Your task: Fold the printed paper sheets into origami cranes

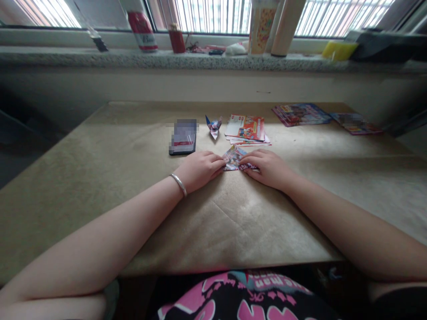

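Observation:
A sheet of patterned origami paper [234, 154], folded into a triangle with its tip pointing away from me, lies on the table. At its left corner, my left hand [204, 168] has its fingers closed together on the edge. The fingers of my right hand [263, 165] press and pinch the right side, covering that corner. Just beyond the paper stands a folded paper crane [214, 127] with similar colours. A stack of printed cards or sheets [247, 128], mostly red and white, rests right behind the paper.
A smartphone [184, 137] lies left of the crane. Two piles of colourful printed sheets, one nearer [302, 114] and one farther right [355, 123], sit at the back right. On the windowsill [207, 62] stand a can [142, 31], a red container [176, 39] and tall bottles.

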{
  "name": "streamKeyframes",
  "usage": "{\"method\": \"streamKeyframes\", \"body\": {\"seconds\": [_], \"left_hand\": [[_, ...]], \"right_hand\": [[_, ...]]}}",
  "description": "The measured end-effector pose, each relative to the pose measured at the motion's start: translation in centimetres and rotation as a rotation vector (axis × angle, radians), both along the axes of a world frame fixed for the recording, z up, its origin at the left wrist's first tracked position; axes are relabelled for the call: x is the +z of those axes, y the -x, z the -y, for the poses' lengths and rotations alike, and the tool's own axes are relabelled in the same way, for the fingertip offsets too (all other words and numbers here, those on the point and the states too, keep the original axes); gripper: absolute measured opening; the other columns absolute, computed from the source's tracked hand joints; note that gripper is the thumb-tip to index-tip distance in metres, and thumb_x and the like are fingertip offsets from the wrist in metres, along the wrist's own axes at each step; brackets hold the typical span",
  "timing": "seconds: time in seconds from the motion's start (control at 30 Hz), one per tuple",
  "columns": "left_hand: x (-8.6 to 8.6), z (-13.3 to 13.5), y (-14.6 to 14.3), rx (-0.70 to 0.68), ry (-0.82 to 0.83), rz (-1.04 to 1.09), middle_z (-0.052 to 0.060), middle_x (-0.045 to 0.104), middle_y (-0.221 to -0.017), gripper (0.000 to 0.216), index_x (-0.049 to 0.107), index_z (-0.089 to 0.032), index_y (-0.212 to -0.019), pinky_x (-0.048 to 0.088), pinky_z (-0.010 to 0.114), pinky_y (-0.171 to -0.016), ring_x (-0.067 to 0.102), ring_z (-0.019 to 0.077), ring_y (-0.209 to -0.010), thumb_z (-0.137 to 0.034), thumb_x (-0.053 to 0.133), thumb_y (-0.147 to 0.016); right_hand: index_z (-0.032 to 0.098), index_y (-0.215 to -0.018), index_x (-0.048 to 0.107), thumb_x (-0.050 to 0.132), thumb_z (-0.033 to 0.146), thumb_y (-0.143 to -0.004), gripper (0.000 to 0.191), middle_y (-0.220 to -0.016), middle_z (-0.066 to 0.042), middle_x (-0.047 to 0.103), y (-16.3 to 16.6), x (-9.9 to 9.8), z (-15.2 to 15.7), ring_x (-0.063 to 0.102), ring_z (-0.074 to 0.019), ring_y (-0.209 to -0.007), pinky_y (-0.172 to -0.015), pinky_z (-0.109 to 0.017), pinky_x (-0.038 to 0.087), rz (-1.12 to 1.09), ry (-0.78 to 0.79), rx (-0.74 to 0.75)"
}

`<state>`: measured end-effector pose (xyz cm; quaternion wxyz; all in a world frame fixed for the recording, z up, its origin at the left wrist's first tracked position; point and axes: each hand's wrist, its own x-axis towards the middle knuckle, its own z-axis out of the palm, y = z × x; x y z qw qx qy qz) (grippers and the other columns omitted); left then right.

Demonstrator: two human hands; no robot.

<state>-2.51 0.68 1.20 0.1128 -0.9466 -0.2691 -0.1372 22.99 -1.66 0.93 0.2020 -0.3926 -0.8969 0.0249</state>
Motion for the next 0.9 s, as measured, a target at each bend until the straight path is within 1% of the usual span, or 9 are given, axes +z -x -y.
{"method": "streamKeyframes", "body": {"seconds": [0.1, 0.2, 0.3, 0.4, 0.47, 0.57, 0.67, 0.77, 0.9], "left_hand": [[0.3, 0.4, -0.5, 0.02, -0.097, -0.06, 0.005, 0.073, -0.089, 0.021, 0.067, -0.017, -0.09, 0.051, 0.033, -0.074, 0.068, 0.0192, -0.081, -0.025, 0.048, -0.095], [0.4, 0.6, -0.7, 0.033, -0.177, -0.038, 0.002, 0.071, -0.075, 0.021, 0.062, -0.017, -0.077, 0.049, 0.032, -0.073, 0.067, 0.017, -0.07, -0.022, 0.049, -0.093], [0.3, 0.5, -0.8, 0.05, -0.226, 0.049, 0.0, 0.068, -0.067, 0.024, 0.059, -0.017, -0.071, 0.048, 0.029, -0.073, 0.063, 0.0134, -0.06, -0.021, 0.049, -0.092], [0.2, 0.4, -0.8, 0.058, -0.239, 0.123, -0.001, 0.067, -0.065, 0.024, 0.06, -0.017, -0.071, 0.047, 0.028, -0.071, 0.061, 0.0118, -0.058, -0.022, 0.049, -0.092], [0.3, 0.4, -0.8, 0.053, -0.234, 0.148, -0.001, 0.068, -0.066, 0.023, 0.061, -0.017, -0.072, 0.047, 0.028, -0.074, 0.061, 0.0118, -0.059, -0.022, 0.049, -0.091], [0.5, 0.6, -0.9, 0.059, -0.237, 0.185, -0.002, 0.069, -0.069, 0.021, 0.063, -0.019, -0.075, 0.047, 0.033, -0.089, 0.062, 0.0123, -0.064, -0.022, 0.049, -0.091], [0.7, 0.9, -1.0, 0.072, -0.268, 0.231, -0.003, 0.069, -0.073, 0.018, 0.064, -0.021, -0.079, 0.04, 0.042, -0.103, 0.064, 0.0148, -0.078, -0.022, 0.051, -0.091], [0.6, 1.3, -1.2, 0.048, -0.355, 0.258, -0.004, 0.07, -0.079, 0.013, 0.066, -0.024, -0.086, 0.032, 0.049, -0.112, 0.063, 0.0189, -0.098, -0.026, 0.054, -0.091], [0.5, 1.6, -1.5, -0.009, -0.4, 0.238, -0.007, 0.07, -0.083, 0.009, 0.066, -0.028, -0.091, 0.022, 0.048, -0.118, 0.06, 0.0189, -0.108, -0.027, 0.057, -0.092]], "right_hand": [[0.021, -0.102, 0.07, 0.055, 0.027, -0.089, 0.021, -0.105, -0.006, 0.073, 0.2, 0.1, 0.1, 0.064, -0.0224, -0.096, -0.088, -0.038, 0.047, 0.026, -0.026, -0.03], [0.021, -0.095, 0.07, 0.058, 0.027, -0.086, 0.017, -0.097, -0.006, 0.073, 0.5, 0.2, 0.3, 0.063, -0.0226, -0.092, -0.085, -0.037, 0.046, 0.038, -0.065, -0.083], [0.021, -0.089, 0.07, 0.059, 0.027, -0.084, 0.014, -0.092, -0.005, 0.073, 0.8, 0.3, 0.6, 0.062, -0.0221, -0.09, -0.084, -0.035, 0.045, 0.029, -0.102, -0.107], [0.022, -0.087, 0.07, 0.057, 0.027, -0.085, 0.014, -0.092, -0.004, 0.072, 0.9, 0.4, 0.8, 0.062, -0.0212, -0.089, -0.084, -0.035, 0.044, 0.005, -0.144, -0.111], [0.022, -0.086, 0.069, 0.055, 0.026, -0.086, 0.015, -0.091, -0.004, 0.072, 1.1, 0.5, 0.9, 0.061, -0.0207, -0.089, -0.084, -0.034, 0.044, 0.003, -0.181, -0.116], [0.021, -0.086, 0.069, 0.054, 0.026, -0.087, 0.015, -0.092, -0.003, 0.072, 1.3, 0.6, 1.1, 0.06, -0.0207, -0.09, -0.085, -0.034, 0.042, 0.049, -0.245, -0.096], [0.021, -0.085, 0.068, 0.052, 0.027, -0.09, 0.017, -0.089, -0.003, 0.072, 1.6, 0.6, 1.3, 0.059, -0.0209, -0.09, -0.082, -0.034, 0.04, 0.109, -0.31, -0.095], [0.02, -0.083, 0.067, 0.051, 0.029, -0.092, 0.02, -0.086, -0.003, 0.072, 1.8, 0.6, 1.4, 0.058, -0.0204, -0.087, -0.079, -0.034, 0.039, 0.13, -0.364, -0.12], [0.021, -0.085, 0.066, 0.05, 0.029, -0.094, 0.02, -0.087, -0.002, 0.072, 1.8, 0.6, 1.6, 0.057, -0.0194, -0.089, -0.08, -0.033, 0.037, 0.157, -0.469, -0.054]]}}
